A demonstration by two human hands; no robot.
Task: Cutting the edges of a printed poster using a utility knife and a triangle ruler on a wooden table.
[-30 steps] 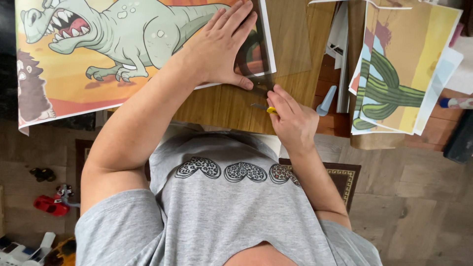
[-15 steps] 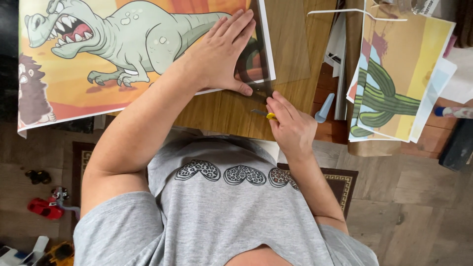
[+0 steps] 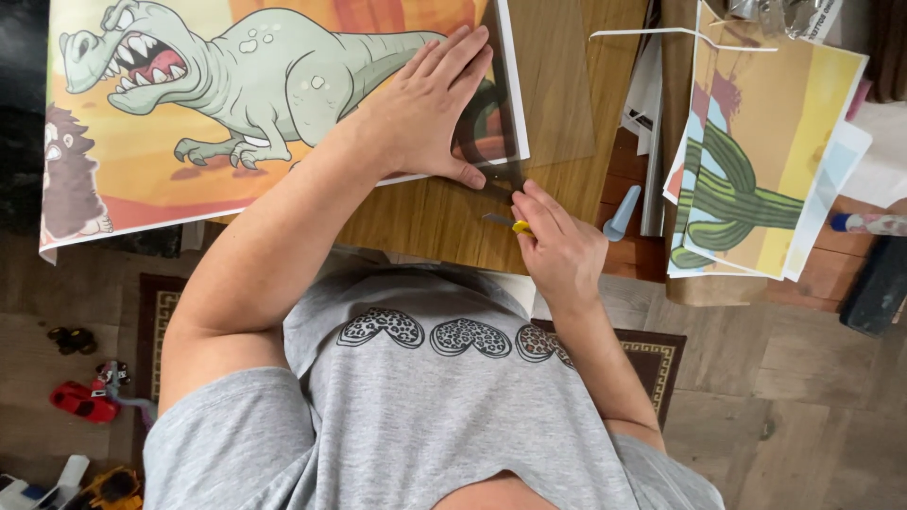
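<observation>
A large cartoon print of a green dinosaur (image 3: 236,85) lies on the wooden table (image 3: 567,104). My left hand (image 3: 430,104) presses flat on the print's right edge, fingers spread over a dark transparent ruler (image 3: 491,142). My right hand (image 3: 557,246) grips a small yellow craft knife (image 3: 510,225), its blade pointing left at the lower end of the ruler, near the print's bottom right corner.
A stack of prints with a green cactus (image 3: 746,189) lies at the right of the table. A pale blue tool (image 3: 622,215) sits beside my right hand, a marker (image 3: 869,224) farther right. Toy cars (image 3: 80,397) lie on the floor at left, near a patterned rug (image 3: 652,364).
The view has shifted slightly. My right hand with the knife has drawn a little down along the ruler's edge toward me. The left hand stays pressed on the print.
</observation>
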